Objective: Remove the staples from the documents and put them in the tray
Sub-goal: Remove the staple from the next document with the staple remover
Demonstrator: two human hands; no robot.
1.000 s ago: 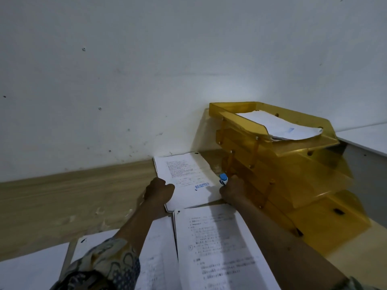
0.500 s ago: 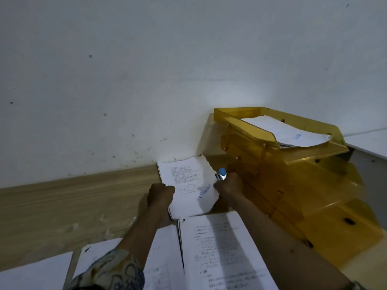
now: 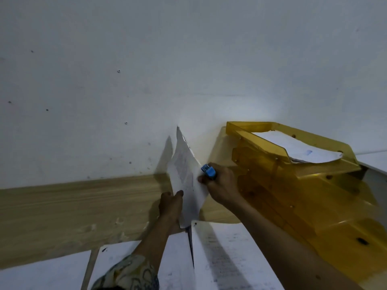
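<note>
one sleeve (image 3: 127, 273) shows, worn on the left arm. it is loose cloth in pale cream, printed with dark blue-grey swirls and looping outlines (floral or paisley, the blur leaves it unclear). the cloth bunches in soft folds, and its cuff edge is rumpled and uneven, with a dark shadowed fold at the sleeve's lower edge. just past the sleeve's cuff the left forearm (image 3: 155, 237) is bare, and so is the left grip (image 3: 170, 208) beyond it. right of the sleeve, the right forearm (image 3: 270, 231) is bare along its whole visible length, as is the right grip (image 3: 219, 187), farther from the sleeve.
</note>
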